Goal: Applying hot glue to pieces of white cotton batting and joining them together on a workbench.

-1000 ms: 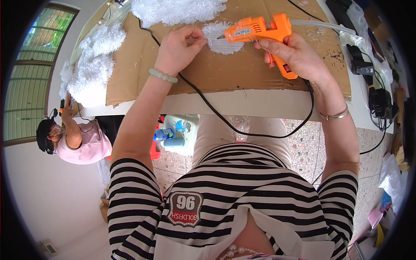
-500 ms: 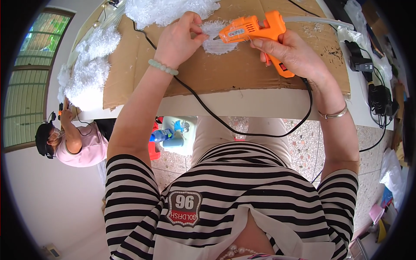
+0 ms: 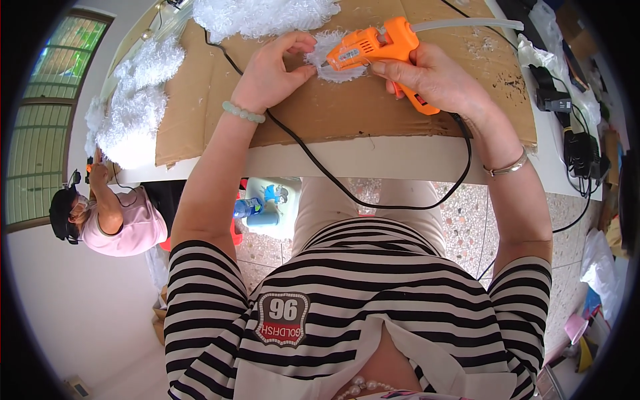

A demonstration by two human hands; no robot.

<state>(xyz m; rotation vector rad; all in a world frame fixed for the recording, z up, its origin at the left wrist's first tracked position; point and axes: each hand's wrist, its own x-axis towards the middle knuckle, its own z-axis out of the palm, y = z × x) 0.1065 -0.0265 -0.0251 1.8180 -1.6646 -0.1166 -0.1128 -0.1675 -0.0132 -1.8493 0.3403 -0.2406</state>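
My right hand (image 3: 443, 77) grips an orange hot glue gun (image 3: 355, 49) by its handle, and a clear glue stick (image 3: 467, 24) juts from the gun's back. The nozzle points down and left at a white fringed round piece (image 3: 342, 73) lying on cardboard. From the left, my left hand (image 3: 277, 72) reaches to the edge of that piece, thumb and fingers curved but apart, with nothing visible between them. The gun's body covers the far right part of the piece. I cannot see any glue at the nozzle.
Brown cardboard (image 3: 373, 113) covers the white table (image 3: 293, 160). White fluffy fringe heaps (image 3: 263, 15) lie at the back and left. A black cord (image 3: 300, 140) loops from the gun past the table's front edge. Adapters (image 3: 581, 153) sit at right; another person (image 3: 123, 220) works at left.
The glue gun and my right hand have shifted slightly left and down. My left hand has dropped a little, and its thumb and fingers have spread apart from a pinch.
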